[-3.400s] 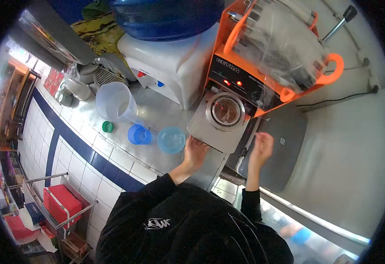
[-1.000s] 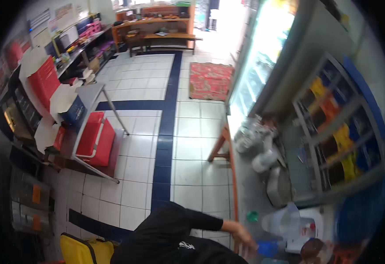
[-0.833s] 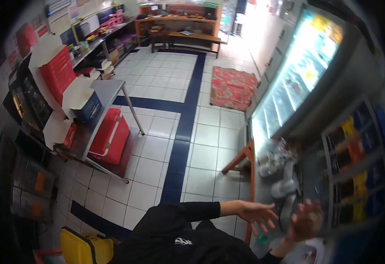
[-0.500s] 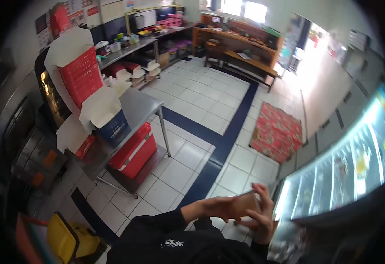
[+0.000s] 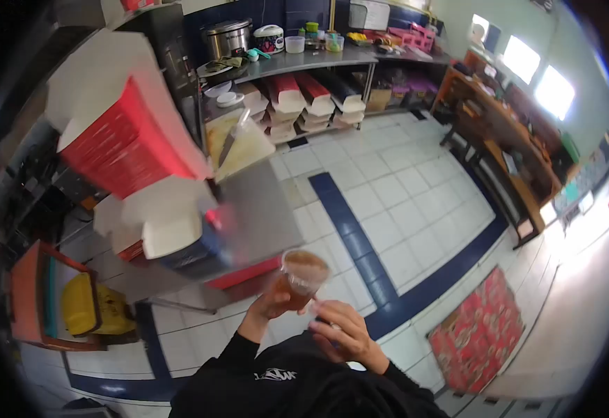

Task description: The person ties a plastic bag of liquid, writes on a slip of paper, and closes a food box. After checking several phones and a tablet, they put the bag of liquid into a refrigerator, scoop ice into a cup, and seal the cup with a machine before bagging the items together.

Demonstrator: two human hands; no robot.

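Observation:
A clear plastic cup (image 5: 304, 272) with orange-brown contents is tilted in front of my body, above the tiled floor. My left hand (image 5: 274, 305) is wrapped around its lower side. Close beside the cup's lower right side is my right hand (image 5: 346, 331), its fingers bent and drawn together. Something small and pale shows at its fingertips, too blurred to name. A steel table (image 5: 266, 202) stands just beyond the cup. On it are a blue-and-white carton (image 5: 172, 233) and tall red cartons (image 5: 134, 143).
A knife (image 5: 228, 146) lies on a cutting board (image 5: 245, 143) at the table's far end. Flat cartons (image 5: 283, 90) fill a shelf below the back counter (image 5: 304, 63). To the left stands a yellow bin (image 5: 92, 303); at right are a red patterned mat (image 5: 478, 331) and a wooden bench (image 5: 503, 181).
My view has swung left, from the lit fridge toward the steel table. Both hands and the cup have moved left and up in view; my right hand has come off the cup's upper part.

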